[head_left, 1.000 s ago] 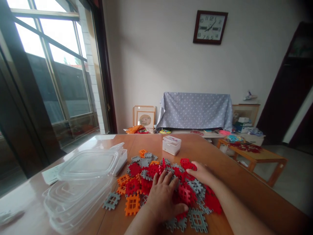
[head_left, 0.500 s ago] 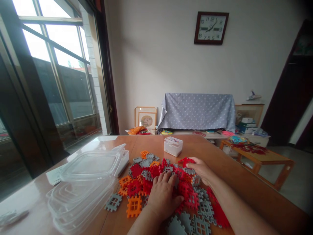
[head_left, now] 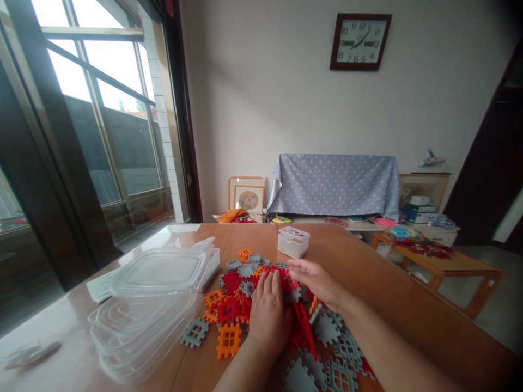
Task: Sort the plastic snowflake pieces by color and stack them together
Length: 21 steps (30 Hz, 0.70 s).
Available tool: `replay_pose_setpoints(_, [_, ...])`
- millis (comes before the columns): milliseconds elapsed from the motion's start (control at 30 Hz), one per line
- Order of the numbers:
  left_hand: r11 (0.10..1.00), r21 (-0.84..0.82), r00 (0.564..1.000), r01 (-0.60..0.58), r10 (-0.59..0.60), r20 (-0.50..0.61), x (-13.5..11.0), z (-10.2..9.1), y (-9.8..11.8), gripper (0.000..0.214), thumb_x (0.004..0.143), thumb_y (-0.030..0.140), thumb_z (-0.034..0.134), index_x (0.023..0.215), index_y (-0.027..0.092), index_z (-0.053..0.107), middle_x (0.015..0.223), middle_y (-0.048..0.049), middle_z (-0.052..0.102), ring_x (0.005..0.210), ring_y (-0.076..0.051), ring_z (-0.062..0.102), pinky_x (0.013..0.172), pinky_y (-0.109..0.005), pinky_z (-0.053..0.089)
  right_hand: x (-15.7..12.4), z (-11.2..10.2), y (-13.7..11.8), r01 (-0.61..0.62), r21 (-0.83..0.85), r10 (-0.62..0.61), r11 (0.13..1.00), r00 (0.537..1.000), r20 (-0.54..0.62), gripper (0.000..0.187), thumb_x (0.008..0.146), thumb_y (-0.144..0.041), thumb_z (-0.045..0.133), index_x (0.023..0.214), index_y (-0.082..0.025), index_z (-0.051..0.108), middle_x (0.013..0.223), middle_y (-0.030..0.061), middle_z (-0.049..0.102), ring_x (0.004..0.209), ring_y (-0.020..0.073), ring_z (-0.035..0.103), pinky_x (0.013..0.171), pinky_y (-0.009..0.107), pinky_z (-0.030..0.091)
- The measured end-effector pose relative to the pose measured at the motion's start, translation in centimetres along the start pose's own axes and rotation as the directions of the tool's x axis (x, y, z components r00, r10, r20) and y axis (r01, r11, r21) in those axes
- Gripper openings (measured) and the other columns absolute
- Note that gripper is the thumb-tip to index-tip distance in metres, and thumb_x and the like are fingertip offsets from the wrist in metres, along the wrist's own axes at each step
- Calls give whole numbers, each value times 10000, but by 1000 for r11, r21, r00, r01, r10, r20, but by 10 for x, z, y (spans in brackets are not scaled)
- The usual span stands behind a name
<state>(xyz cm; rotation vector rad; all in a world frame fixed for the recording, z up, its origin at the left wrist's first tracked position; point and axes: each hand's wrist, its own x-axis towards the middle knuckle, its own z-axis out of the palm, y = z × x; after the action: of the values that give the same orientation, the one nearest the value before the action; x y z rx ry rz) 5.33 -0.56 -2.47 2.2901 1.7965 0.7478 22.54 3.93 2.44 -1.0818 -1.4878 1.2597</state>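
Observation:
A heap of interlocking plastic building tiles in red, orange and grey lies on the wooden table. My left hand (head_left: 269, 313) rests on the left side of the red tiles (head_left: 302, 326), its fingers stretched forward and its thumb hidden. Facing it from the right, my right hand (head_left: 321, 283) has its fingers extended over the heap's far edge. Red tiles stand tilted between the two palms. Grey tiles (head_left: 327, 326) lie under and beside my right wrist, and an orange window tile (head_left: 229, 341) lies flat left of my left wrist.
Clear plastic lids (head_left: 159, 272) and stacked clear containers (head_left: 139, 332) stand on the left. A small lidded box (head_left: 293, 243) sits behind the heap. A crumpled plastic bag (head_left: 30, 354) lies near the left edge. Beyond the table is a low wooden bench (head_left: 445, 267).
My right hand has moved left, closer to my left hand. Red tiles on the right have been swept inward and now tilt up between the hands, exposing grey tiles. The view has shifted slightly.

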Motion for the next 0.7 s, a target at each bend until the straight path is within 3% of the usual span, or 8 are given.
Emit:
replay_pose_setpoints(100, [999, 33, 1000, 7, -7, -12, 0, -4, -2, 798, 800, 190, 504, 1575, 164, 314, 1619, -100, 366, 1527, -300, 223, 1246, -440, 185, -11, -13, -5, 49, 10, -49, 999, 998, -27, 574, 838, -541, 735, 1306, -221, 646, 1312, 88, 701, 1251, 263, 624, 1122, 410, 436])
replay_pose_setpoints(200, [998, 60, 1000, 7, -6, -21, 1, -6, -2, 718, 817, 152, 460, 1533, 173, 406, 1596, -97, 405, 1508, -299, 266, 1244, -455, 180, -25, -40, 0, 55, -53, -61, 997, 991, -121, 611, 845, -603, 700, 1324, -230, 639, 1335, 111, 686, 1276, 305, 607, 1137, 467, 422])
replay_pose_setpoints(300, [997, 72, 999, 30, -28, -26, 1, -6, -1, 659, 824, 125, 437, 1479, 179, 484, 1579, -93, 434, 1488, -295, 305, 1250, -473, 154, -50, -70, 16, -13, -206, -23, 978, 985, -172, 695, 823, -639, 699, 1389, -250, 597, 1430, 131, 615, 1351, 331, 543, 1164, 490, 384])
replay_pose_setpoints(433, [997, 67, 999, 45, -43, -32, 1, -10, 1, 604, 834, 113, 418, 1417, 207, 545, 1546, -79, 479, 1461, -281, 351, 1252, -473, 143, -94, -96, 42, -70, -494, 31, 867, 996, -86, 947, 755, -656, 745, 1558, -310, 381, 1631, 72, 364, 1516, 333, 296, 1234, 505, 258])
replay_pose_setpoints(567, [998, 50, 1000, 29, -28, -9, 0, -14, 2, 601, 821, 123, 434, 1396, 248, 554, 1529, -54, 500, 1446, -270, 366, 1252, -479, 141, -127, -93, 55, -15, -683, 76, 730, 995, 59, 1161, 624, -628, 852, 1585, -394, 244, 1690, -5, 133, 1555, 356, 117, 1257, 526, 170])
replay_pose_setpoints(700, [999, 37, 1000, 0, 0, 3, 0, -12, 0, 637, 787, 141, 463, 1409, 257, 539, 1553, -44, 470, 1454, -278, 354, 1248, -491, 145, -129, -74, 61, 32, -787, 33, 616, 997, 65, 1154, 594, -643, 862, 1563, -448, 265, 1675, -7, 191, 1539, 410, 143, 1254, 586, 88])
